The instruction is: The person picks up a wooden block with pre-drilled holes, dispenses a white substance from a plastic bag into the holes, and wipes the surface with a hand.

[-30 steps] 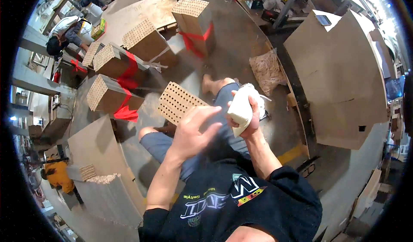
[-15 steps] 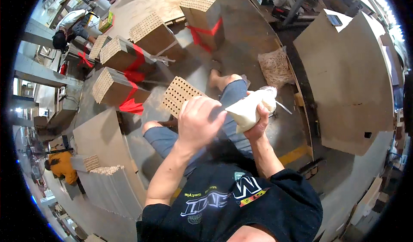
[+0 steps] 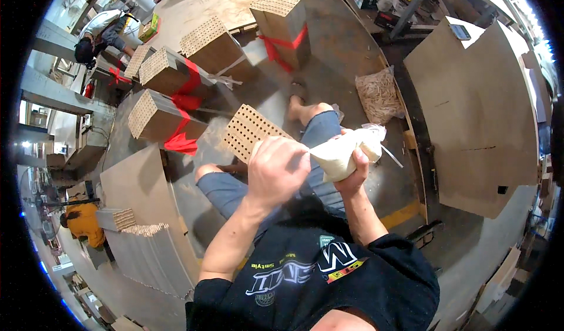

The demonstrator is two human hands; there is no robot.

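Both hands (image 3: pixel 314 169) raised, gripping a cream bag (image 3: pixel 343 154) above knees.

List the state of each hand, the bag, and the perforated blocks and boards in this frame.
left hand: closed, pinching the bag's drawn-out end
right hand: gripping the bag from below
cream plastic bag: held up, stretched between both hands
perforated board: tilted, on the person's lap
perforated blocks: on the floor, bound with red ribbon
loose stick pile: lying on the floor

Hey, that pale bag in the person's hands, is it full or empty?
Partly full, it seems: the bag bulges round above the right hand, while the left hand pulls its flattened end taut. What is inside cannot be told.
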